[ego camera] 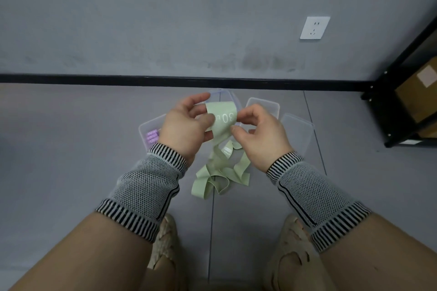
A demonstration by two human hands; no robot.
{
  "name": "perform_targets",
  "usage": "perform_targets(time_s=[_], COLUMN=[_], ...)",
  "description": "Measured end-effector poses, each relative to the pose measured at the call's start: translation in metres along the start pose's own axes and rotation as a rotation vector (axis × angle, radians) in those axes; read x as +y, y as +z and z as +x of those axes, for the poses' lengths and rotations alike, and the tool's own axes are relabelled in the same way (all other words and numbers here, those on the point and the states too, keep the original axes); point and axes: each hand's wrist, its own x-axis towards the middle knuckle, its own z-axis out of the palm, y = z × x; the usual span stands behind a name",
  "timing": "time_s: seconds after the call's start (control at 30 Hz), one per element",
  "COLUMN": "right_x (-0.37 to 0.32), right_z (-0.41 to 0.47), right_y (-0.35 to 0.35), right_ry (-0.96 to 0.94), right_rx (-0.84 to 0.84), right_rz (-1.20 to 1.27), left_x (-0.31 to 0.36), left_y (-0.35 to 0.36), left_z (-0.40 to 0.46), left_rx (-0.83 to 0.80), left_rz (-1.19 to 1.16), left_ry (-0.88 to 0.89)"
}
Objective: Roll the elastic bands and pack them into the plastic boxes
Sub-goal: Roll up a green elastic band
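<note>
Both hands pinch a green band (223, 118) above the floor (71, 149): left hand (186, 123) and right hand (257, 132) fingers grip its curled end. Its tail trails onto the floor among clear boxes (296, 130); one holds purple rolls (152, 137).

2 hands: left (186, 123), right (257, 134). 1 green elastic band (220, 168), partly held up, rest heaped on floor. Approx. 4 clear plastic boxes: left one (147, 130) w/ purple rolls (152, 137) inside (roll count unclear, 3–4 visible), one behind hands (222, 95), 2 more at right (262, 104) (299, 130). 1 wall socket (314, 27). 1 black shelf (406, 92). 2 shoes (165, 241) (293, 243). 2 striped sleeves (144, 186) (314, 194).
</note>
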Motion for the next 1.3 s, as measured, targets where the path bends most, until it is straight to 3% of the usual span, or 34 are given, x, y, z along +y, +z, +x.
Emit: perform_targets(time_s=[0.1,0.3,0.4,0.5,0.7,0.8,0.97,1.17,1.3], right_x=[-0.004,-0.005,-0.005,-0.007,-0.01,-0.007,-0.003,-0.008,-0.011], right_z=[0.001,0.001,0.002,0.002,0.001,0.001,0.0,0.0,0.0], right_y=[0.001,-0.004,-0.005,-0.006,-0.007,-0.007,-0.006,-0.004,-0.008], right_ry=[0.015,0.014,0.021,0.019,0.01,-0.08,-0.178,-0.084,-0.11], right_rx=[0.029,0.115,0.131,0.144,0.167,0.178,0.024,0.012,-0.013], right_rz=[0.09,0.215,0.254,0.276,0.285,0.087,-0.053,0.186,0.231], left_x=[0.001,-0.006,-0.009,-0.015,-0.019,-0.018,-0.016,-0.012,-0.011], left_y=[-0.003,-0.016,-0.016,-0.013,-0.01,-0.011,-0.013,-0.014,-0.013], left_z=[-0.004,-0.007,-0.007,-0.005,0.002,0.003,0.0,0.001,0.0], left_rx=[-0.019,0.004,-0.05,-0.073,0.032,0.058,0.046,0.075,-0.029], left_rz=[0.077,0.739,0.854,0.902,0.917,0.885,0.801,0.652,0.488], left_ry=[0.063,0.452,0.591,0.608,0.724,0.721,0.631,0.502,0.377])
